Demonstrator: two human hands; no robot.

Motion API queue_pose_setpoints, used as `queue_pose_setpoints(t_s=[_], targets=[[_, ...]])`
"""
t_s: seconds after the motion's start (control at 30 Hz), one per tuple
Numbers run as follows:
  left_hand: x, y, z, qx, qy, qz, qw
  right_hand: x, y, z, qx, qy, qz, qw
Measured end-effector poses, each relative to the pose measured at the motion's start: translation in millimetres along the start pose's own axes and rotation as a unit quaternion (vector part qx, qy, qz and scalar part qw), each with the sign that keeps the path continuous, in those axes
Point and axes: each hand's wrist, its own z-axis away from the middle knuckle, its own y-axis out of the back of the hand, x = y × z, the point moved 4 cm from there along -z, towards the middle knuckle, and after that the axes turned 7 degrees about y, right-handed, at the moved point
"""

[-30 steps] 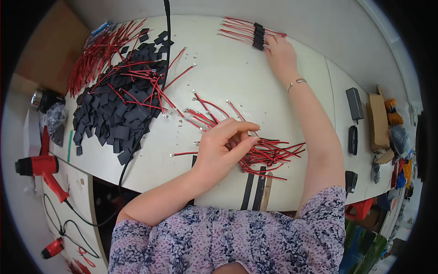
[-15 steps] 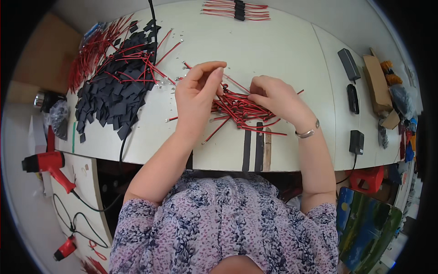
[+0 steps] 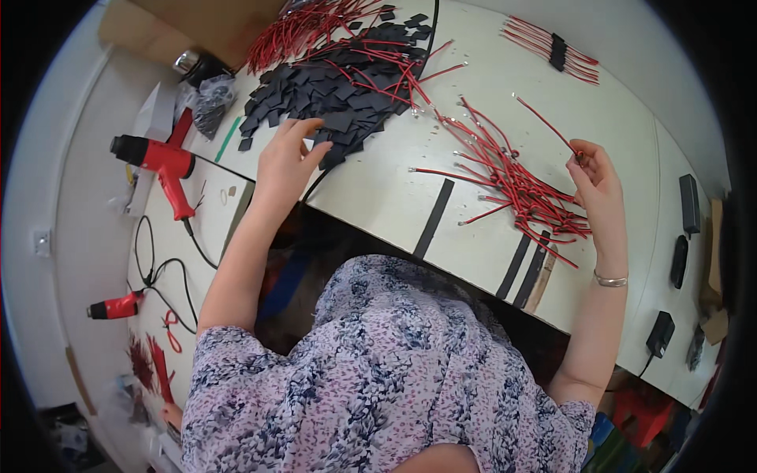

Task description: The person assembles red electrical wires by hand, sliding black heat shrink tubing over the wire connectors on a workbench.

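The right hand (image 3: 599, 183) has a red wire (image 3: 544, 124) pinched just beside that wire tangle (image 3: 505, 169), so it could snag, and the left hand (image 3: 282, 163), fingers parted, might grab two overlapping black pieces (image 3: 315, 96).

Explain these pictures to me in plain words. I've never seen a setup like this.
There is no machine here: these are a person's two bare hands. The view comes from a fisheye camera worn on the head, looking down, so straight edges look bent.

On the white table lie a pile of black pieces, a loose heap of red wires and, at the far right, a neat row of wires with black across their middles. A red heat gun is on the left.

The right hand pinches one wire. The left hand is at the pile, finger and thumb apart; whether it touches a piece is unclear.
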Motion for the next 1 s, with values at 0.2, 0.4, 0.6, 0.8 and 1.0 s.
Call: queue_pose_setpoints(t_s=[0.2,0.4,0.6,0.8,1.0], targets=[[-28.7,-22.5,1.1,-0.083,-0.001,0.030,0.996,3.6,-5.9,-2.6,-0.045,0.032,0.030,0.998],[21.2,-53.9,-15.1,-0.129,-0.057,0.145,0.979,13.9,-3.0,-5.1,-0.031,0.020,0.120,0.992],[21.6,-52.8,-27.2,-0.076,0.029,0.301,0.950,1.4,7.2,-1.9,0.005,0.067,0.097,0.993],[100.2,-78.3,-27.1,-0.230,-0.012,0.380,0.896,-11.7,-10.6,9.6,-0.040,0.101,-0.080,0.991],[189.2,-105.8,14.0,-0.261,-0.200,0.252,0.910,-17.8,-31.6,22.7,-0.117,0.108,0.024,0.987]])
